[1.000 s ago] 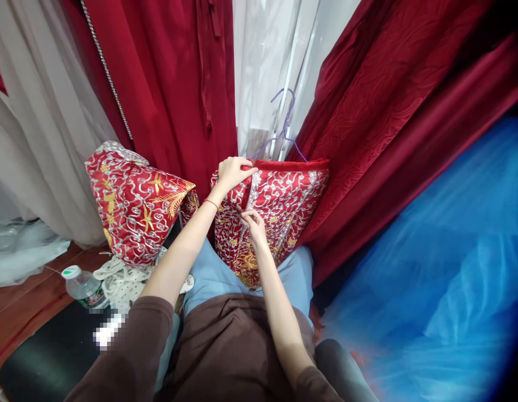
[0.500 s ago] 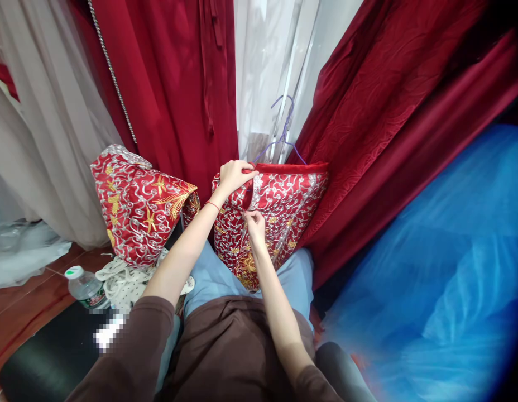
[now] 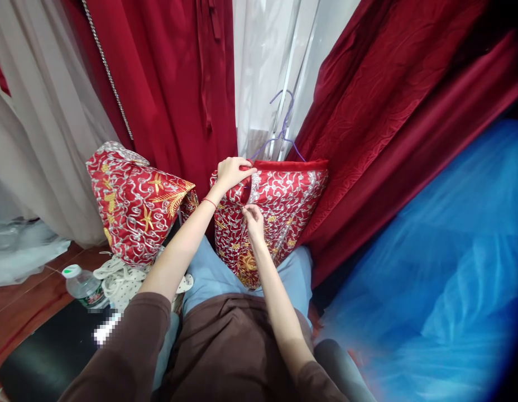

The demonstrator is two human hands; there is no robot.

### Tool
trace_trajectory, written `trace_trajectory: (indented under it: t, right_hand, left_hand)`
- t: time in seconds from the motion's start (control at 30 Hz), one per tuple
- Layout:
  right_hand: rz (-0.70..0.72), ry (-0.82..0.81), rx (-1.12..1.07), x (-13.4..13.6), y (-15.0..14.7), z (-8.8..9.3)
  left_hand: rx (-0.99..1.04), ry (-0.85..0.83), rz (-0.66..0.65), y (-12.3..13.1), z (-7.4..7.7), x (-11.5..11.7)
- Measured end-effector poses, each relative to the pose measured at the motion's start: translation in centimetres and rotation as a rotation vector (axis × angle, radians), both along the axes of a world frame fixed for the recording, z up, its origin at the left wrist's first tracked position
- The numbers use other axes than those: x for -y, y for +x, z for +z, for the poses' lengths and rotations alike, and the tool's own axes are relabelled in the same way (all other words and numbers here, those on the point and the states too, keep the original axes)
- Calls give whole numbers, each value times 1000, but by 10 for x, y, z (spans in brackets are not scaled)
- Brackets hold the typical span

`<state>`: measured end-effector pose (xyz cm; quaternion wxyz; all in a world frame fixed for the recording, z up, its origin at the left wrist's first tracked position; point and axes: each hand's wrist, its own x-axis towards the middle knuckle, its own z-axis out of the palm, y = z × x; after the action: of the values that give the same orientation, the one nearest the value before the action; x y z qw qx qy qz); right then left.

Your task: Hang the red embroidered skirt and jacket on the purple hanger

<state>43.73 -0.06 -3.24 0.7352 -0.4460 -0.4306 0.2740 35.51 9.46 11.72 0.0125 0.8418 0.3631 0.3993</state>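
A red garment with silver and gold embroidery (image 3: 292, 192) hangs on a purple wire hanger (image 3: 283, 134) between my knees. My left hand (image 3: 235, 172), with a thin red string at the wrist, grips the garment's top edge beside a gap in the waistband. Just below that gap, my right hand (image 3: 253, 219) pinches the edge of the opening between thumb and fingers. Whatever small piece may lie between those fingertips is too small to make out. A second embroidered red piece (image 3: 137, 206) sits to the left of my forearm.
Red gowns (image 3: 171, 72) hang ahead, with a beige one (image 3: 45, 111) at the left. Blue tulle (image 3: 443, 251) spreads at the right. A plastic bottle (image 3: 85, 287), a dotted white cloth (image 3: 123, 279) and a black stool seat (image 3: 45, 352) are at the lower left.
The view has shifted slightly. My right hand has moved up a little along the opening, its fingers still pinched. My left hand keeps its hold on the top edge.
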Motion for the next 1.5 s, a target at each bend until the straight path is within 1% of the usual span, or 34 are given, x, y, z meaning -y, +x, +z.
trace_trajectory:
  t: [0.07, 0.13, 0.17, 0.2, 0.23, 0.27, 0.3, 0.37, 0.4, 0.43, 0.47, 0.5, 0.53, 0.6, 0.67, 0.77, 1.0, 1.1, 1.17, 1.3, 1.37, 1.43, 1.5]
  right_hand:
    - [44, -7, 28, 1, 3, 0]
    - [95, -32, 32, 3, 8, 0]
    - [116, -54, 20, 5, 11, 1]
    - [132, -82, 1, 6, 14, 2]
    - [143, -112, -20, 7, 16, 4]
    - [156, -143, -37, 8, 18, 5]
    - [167, -167, -50, 8, 19, 6]
    - [188, -193, -68, 9, 18, 8]
    - [199, -194, -77, 10, 17, 9]
    - [209, -189, -87, 10, 16, 9]
    - [214, -180, -97, 10, 14, 10]
    - [215, -172, -106, 10, 12, 10]
    - [212, -166, -109, 10, 11, 10]
    - [193, -167, -103, 9, 9, 11]
    - [167, -184, -93, 9, 7, 13]
    - [122, -198, -85, 10, 4, 19]
    - [86, -120, -126, 14, -7, 40]
    - [55, -51, -160, 11, -9, 57]
    - [18, -37, -172, 5, -8, 74]
    - [-72, -84, -163, -19, -7, 116]
    - [-117, -69, -138, -31, -6, 131]
    - [-138, -67, -66, -40, -3, 136]
    - [-85, -112, 100, -40, 4, 130]
  left_hand:
    - [-14, 7, -22, -1, 3, -3]
    - [-35, 37, -49, -3, 3, -1]
    - [-38, 64, -52, -6, -1, 3]
    - [-27, 93, -39, -9, -7, 10]
    - [3, 120, -5, -13, -17, 18]
    - [46, 137, 48, -17, -32, 28]
    - [105, 135, 123, -22, -49, 38]
    - [185, 89, 259, -29, -91, 56]
    - [166, 48, 279, -32, -111, 63]
    - [112, 14, 249, -32, -129, 66]
    - [57, -3, 199, -31, -144, 67]
    - [13, -17, 165, -29, -154, 66]
    - [-22, -27, 145, -25, -160, 63]
    - [-61, -48, 163, -17, -162, 56]
    - [-85, -72, 193, -10, -157, 50]
    - [-94, -84, 171, -6, -154, 50]
    - [-29, -83, 107, -8, -166, 62]
    - [-6, -91, 113, -7, -169, 68]
    - [4, -97, 139, -4, -170, 72]
    - [27, -82, 174, 4, -168, 76]
    - [27, -71, 168, 6, -165, 74]
    - [14, -79, 183, 4, -163, 73]
    - [-8, -126, 209, -2, -162, 73]
